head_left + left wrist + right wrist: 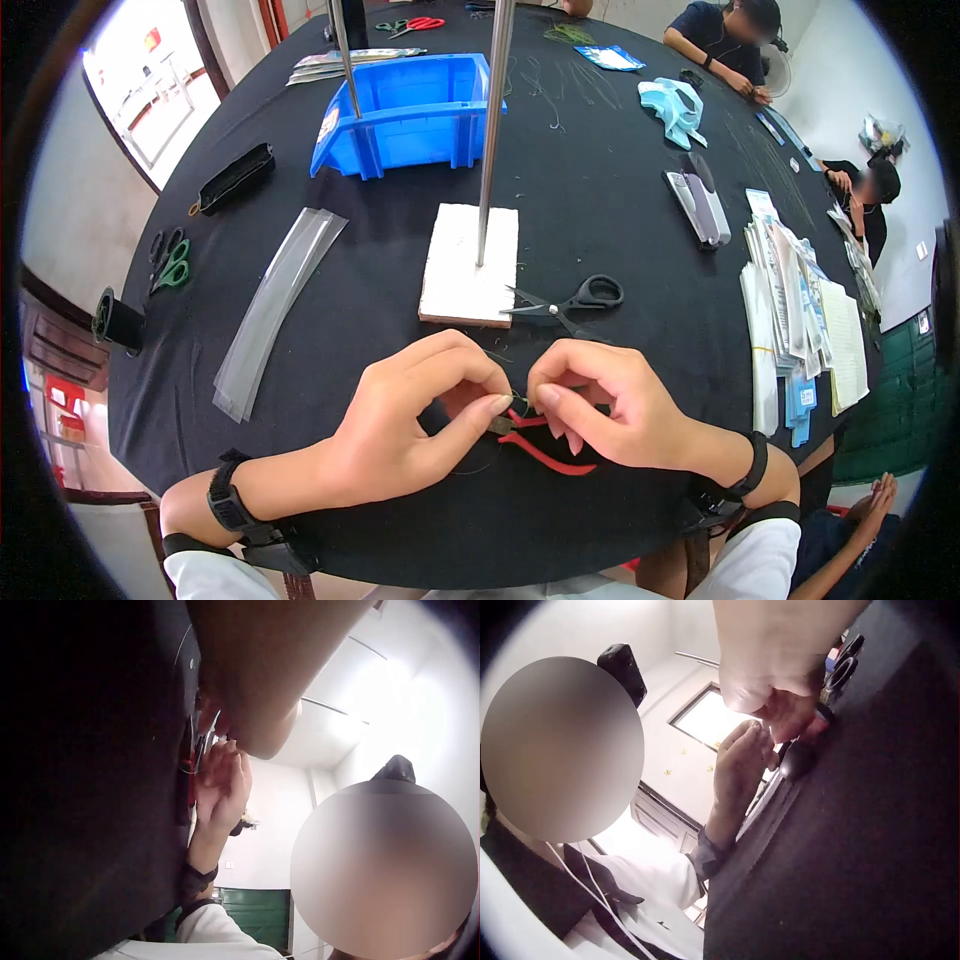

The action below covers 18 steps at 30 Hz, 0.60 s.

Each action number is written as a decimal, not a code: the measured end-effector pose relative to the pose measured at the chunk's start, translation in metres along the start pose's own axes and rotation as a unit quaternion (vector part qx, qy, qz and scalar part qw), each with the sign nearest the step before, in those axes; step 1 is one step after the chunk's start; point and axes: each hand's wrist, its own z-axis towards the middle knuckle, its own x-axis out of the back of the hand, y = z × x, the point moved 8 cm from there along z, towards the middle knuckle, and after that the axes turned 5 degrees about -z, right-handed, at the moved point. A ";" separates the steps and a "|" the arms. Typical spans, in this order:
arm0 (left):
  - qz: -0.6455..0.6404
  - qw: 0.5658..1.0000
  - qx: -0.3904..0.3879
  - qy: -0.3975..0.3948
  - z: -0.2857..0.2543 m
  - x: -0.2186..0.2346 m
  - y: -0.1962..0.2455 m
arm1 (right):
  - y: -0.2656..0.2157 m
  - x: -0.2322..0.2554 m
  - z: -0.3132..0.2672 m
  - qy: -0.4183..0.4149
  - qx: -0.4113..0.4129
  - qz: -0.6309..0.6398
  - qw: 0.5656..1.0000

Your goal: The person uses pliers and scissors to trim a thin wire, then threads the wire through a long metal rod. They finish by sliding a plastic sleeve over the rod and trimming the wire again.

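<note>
Both hands meet low in the middle of the head view, thumbs and forefingers pinched close together. My left hand (425,405) and my right hand (615,405) pinch a thin thread-like strand (519,398) that spans the small gap between the fingertips. Its exact kind is too small to tell. Just under the fingers lie red-handled pliers (545,457) on the black cloth. Beyond the right hand are black-handled scissors (575,303), blades spread, their tip by a white block (468,262). In the right wrist view the left hand (742,761) faces the right hand's fingers.
A metal rod (492,150) rises from the white block. Behind stands a blue bin (410,135). Clear plastic strips (280,310) lie left, near green-handled scissors (172,268). At right are a stapler (698,205) and stacked paper packets (785,290). Other people sit around the table (640,270).
</note>
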 end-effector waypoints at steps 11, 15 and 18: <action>-0.097 0.993 0.062 0.025 -0.005 -0.006 -0.020 | -0.016 -0.001 -0.002 0.036 0.149 -0.142 0.978; -0.099 0.992 0.070 0.024 -0.006 -0.008 -0.022 | -0.012 -0.002 -0.002 0.033 0.136 -0.143 0.980; -0.008 1.000 0.001 0.014 -0.004 -0.006 -0.006 | 0.002 -0.005 -0.001 -0.012 0.018 -0.004 1.000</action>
